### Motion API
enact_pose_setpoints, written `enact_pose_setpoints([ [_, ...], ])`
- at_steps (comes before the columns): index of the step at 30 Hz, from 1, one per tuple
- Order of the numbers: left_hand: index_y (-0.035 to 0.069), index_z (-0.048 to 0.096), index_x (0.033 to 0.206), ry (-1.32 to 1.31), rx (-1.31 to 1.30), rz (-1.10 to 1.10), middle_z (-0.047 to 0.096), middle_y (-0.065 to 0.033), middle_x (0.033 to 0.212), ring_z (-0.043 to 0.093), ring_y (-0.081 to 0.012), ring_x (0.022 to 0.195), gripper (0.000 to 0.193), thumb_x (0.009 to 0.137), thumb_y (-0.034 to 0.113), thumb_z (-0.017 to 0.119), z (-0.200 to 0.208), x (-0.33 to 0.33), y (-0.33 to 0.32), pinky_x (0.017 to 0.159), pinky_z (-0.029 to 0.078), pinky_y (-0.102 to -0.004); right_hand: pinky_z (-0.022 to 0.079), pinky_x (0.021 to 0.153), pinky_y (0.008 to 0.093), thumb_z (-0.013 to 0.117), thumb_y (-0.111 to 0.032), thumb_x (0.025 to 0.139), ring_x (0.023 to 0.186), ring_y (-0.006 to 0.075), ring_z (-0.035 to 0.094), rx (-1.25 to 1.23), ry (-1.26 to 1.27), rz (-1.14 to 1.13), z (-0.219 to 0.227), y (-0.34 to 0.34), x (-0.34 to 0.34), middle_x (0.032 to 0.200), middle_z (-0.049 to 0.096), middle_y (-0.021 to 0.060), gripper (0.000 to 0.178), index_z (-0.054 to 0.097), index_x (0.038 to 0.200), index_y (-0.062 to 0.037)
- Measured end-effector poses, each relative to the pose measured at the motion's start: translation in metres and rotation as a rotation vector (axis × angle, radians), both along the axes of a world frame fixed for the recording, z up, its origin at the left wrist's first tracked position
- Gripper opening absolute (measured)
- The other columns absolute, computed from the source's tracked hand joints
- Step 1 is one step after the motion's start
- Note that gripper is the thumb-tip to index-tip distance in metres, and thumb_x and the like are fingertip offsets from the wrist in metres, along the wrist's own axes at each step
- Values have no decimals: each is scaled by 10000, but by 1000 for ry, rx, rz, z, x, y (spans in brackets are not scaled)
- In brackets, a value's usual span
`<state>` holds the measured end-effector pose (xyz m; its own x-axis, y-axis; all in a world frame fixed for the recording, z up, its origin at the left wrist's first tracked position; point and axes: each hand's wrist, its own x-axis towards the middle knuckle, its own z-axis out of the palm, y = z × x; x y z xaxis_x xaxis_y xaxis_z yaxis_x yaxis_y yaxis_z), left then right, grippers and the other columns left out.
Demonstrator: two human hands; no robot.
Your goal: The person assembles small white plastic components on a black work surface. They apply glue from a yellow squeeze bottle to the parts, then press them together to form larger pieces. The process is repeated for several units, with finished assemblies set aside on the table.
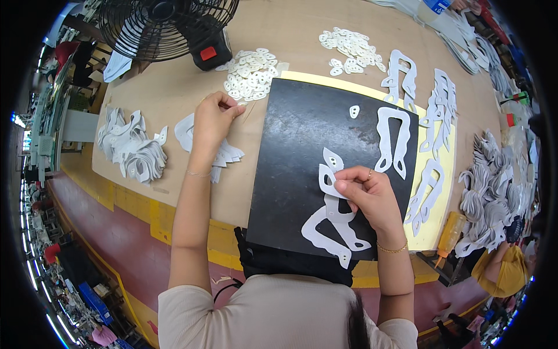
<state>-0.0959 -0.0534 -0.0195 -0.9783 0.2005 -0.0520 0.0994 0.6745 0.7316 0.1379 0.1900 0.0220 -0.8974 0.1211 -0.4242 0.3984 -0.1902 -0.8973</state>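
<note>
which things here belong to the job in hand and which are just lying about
Likely part of the job:
white cutout in the right hand
small white pieces by the left hand
black board

Probably just lying about:
fan
blue-and-clear container

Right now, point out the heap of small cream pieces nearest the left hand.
The left heap, beside the fan and left hand; the right heap lies farther off.

Wht cutout pc [324, 187], holed, pinched in R hand [372, 195] over blk mat [285, 139], wht ovals [252, 71] heaped nr L hand [214, 116]
</note>
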Motion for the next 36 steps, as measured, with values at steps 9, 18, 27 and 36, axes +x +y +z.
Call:
enact_pose_setpoints([
  [9,-20,738,1079,-159,367,-105,666,-67,809,564,-98,723,228,854,18,726,11,14,-1,669,463,-245,335,490,183,728,-160,943,526,1,457,18,1,15,-4,3,2,629,558,-68,213,717,1078,4],
  [18,57,745,1159,253,-102,-114,637,-102,895,603,-214,763,280,883,106,730,1,9,-3,703,481,-315,359,503,184,733,-180,938,531,11,477,-6,-27,26,3,2,1,630,560,-68,226,717,1069,4],
  [27,19,749,998,470,-73,-609,664,-129,948,646,-304,879,199,868,170,736,30,-16,112,815,509,-393,381,505,196,722,-188,943,533,22,498,-16,2,60,1,3,1,646,573,-57,212,725,1060,-11],
  [36,10,737,967,570,-429,-798,689,-187,937,667,-359,903,206,887,180,654,4,-38,189,844,536,-435,415,507,211,715,-193,942,556,31,496,50,-28,93,5,2,-1,768,665,-21,217,725,1070,-18],
])
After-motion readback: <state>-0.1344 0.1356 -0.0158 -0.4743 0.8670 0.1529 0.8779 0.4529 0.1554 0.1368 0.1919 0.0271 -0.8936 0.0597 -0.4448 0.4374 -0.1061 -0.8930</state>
